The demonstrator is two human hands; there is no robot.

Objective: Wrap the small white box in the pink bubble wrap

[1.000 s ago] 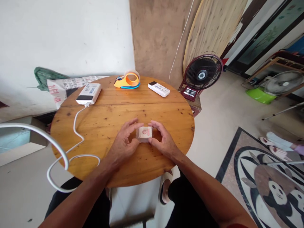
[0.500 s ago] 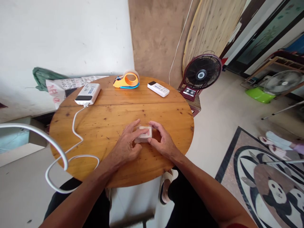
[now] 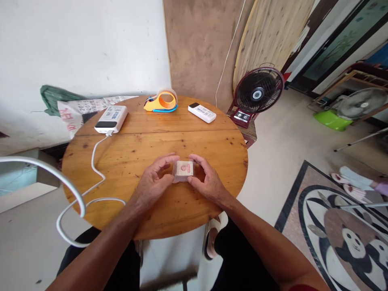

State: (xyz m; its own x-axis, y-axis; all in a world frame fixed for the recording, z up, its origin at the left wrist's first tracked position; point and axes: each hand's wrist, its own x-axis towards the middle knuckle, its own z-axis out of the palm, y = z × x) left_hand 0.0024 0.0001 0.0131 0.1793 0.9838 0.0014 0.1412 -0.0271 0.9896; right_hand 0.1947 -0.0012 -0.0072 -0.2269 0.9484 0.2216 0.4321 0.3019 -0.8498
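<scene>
A small clear plastic box [image 3: 184, 169] with pale contents, a small portrait and red print on top rests on the wooden table between my hands. My left hand [image 3: 157, 174] holds its left side, thumb at the near corner and fingers curved round the far one. On the opposite side my right hand [image 3: 206, 178] grips the box with the thumb at the near right corner and the fingertips at the far right. Its top face is uncovered.
On the round table [image 3: 145, 145] stand a white power bank [image 3: 111, 119] with a cable [image 3: 98, 161], an orange tape dispenser [image 3: 162, 102] and a second white power bank [image 3: 202, 112]. A fan [image 3: 257, 93] is beyond the right edge. Another person's feet [image 3: 353, 186] show far right.
My left index finger has lifted off the top of the box, and that hand now clasps its left side. My right hand has stayed in place on the right side.
</scene>
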